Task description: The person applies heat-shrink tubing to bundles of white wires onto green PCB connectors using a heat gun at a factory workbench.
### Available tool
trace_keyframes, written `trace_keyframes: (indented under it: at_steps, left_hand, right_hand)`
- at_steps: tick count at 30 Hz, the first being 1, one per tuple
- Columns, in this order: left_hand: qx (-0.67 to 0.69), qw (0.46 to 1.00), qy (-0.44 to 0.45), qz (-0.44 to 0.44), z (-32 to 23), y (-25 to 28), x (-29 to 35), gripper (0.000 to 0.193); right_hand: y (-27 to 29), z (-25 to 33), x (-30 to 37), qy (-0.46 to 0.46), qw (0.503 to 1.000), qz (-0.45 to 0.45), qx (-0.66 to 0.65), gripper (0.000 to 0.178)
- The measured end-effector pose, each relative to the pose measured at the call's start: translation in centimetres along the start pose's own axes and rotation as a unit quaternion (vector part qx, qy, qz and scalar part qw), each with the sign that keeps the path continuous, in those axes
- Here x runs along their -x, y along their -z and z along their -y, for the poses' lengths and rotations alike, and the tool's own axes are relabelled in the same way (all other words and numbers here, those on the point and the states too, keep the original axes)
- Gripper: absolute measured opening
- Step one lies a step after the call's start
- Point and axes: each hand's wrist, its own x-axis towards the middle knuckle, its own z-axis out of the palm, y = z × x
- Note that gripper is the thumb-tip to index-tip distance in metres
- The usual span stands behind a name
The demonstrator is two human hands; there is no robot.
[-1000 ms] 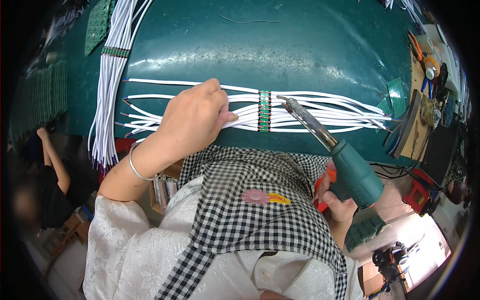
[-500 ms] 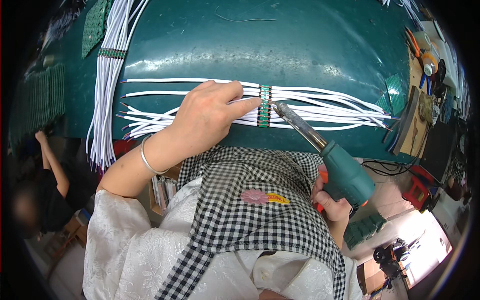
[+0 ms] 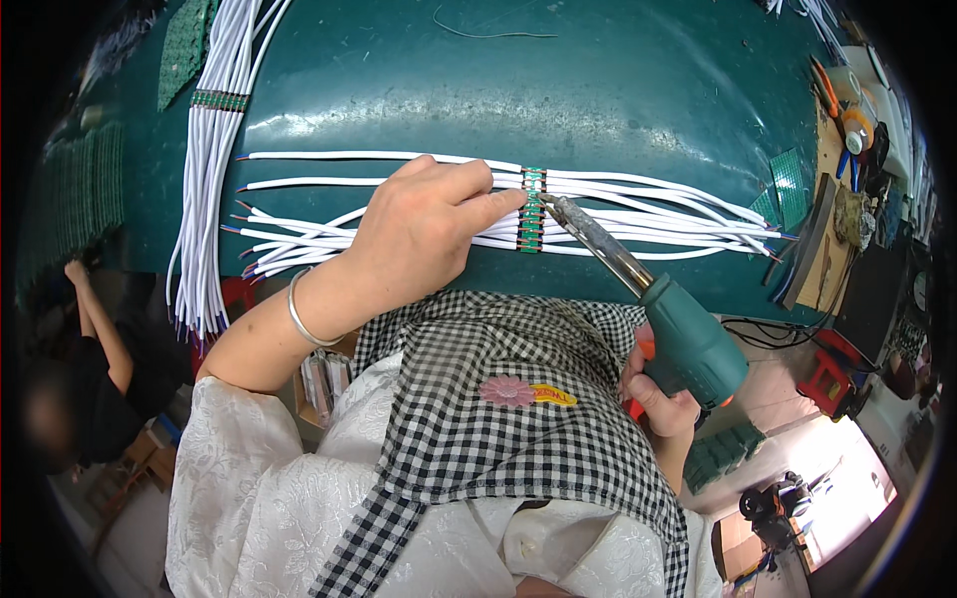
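A narrow green circuit board strip (image 3: 530,235) lies on the table with white cables (image 3: 648,220) running out from both its sides. My left hand (image 3: 414,219) is over the cables left of the strip, thumb and forefinger closed on a white cable right at the strip's edge. The palm hides part of the cables under it. My right hand (image 3: 660,399) grips the handle of a green soldering gun (image 3: 695,341) with red-orange parts. Its metal tip meets the strip just beside my left fingertips; the exact contact is too small to tell.
On the left lies a thick bundle of white cables (image 3: 206,189) joined by another board strip (image 3: 219,101). A loose thin wire (image 3: 493,36) lies toward the back. Orange-handled pliers (image 3: 824,90) and a worn sponge (image 3: 850,217) sit at right. A co-worker's arm (image 3: 103,334) shows at far left.
The strip and my left hand have shifted slightly to the right. The soldering gun's tip sits a little higher along the strip. The cable bundle at left has moved slightly leftward in view.
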Motion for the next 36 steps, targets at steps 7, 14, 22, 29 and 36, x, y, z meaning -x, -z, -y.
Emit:
trace_keyframes:
  at_steps: [7, 14, 22, 29, 36]
  left_hand:
    - [-0.019, 1.0, -0.014, 0.009, -0.4, 0.2, 0.0, 0.044]
    - [-0.041, 0.998, -0.04, 0.004, -0.7, -0.1, 0.0, 0.041]
    - [-0.05, 0.998, -0.041, 0.005, -0.9, -0.2, -0.1, 0.041]
    - [-0.075, 0.996, -0.046, 0.018, -1.0, -0.1, -0.2, 0.032]
    - [-0.061, 0.997, -0.045, 0.004, -1.1, -0.2, -0.2, 0.04]
  right_hand:
    - [-0.3, 0.4, -0.3, -0.025, 1.0, 0.001, 0.019, 0.039]
    - [-0.1, 0.3, -0.6, 0.009, 0.998, 0.032, 0.046, 0.029]
    - [0.4, -0.2, -0.5, 0.033, 0.991, 0.04, 0.123, 0.026]
    - [-0.5, 0.8, -0.5, 0.056, 0.996, -0.05, -0.051, 0.059]
    - [-0.2, 1.0, -0.6, 0.076, 0.994, -0.059, -0.055, 0.072]
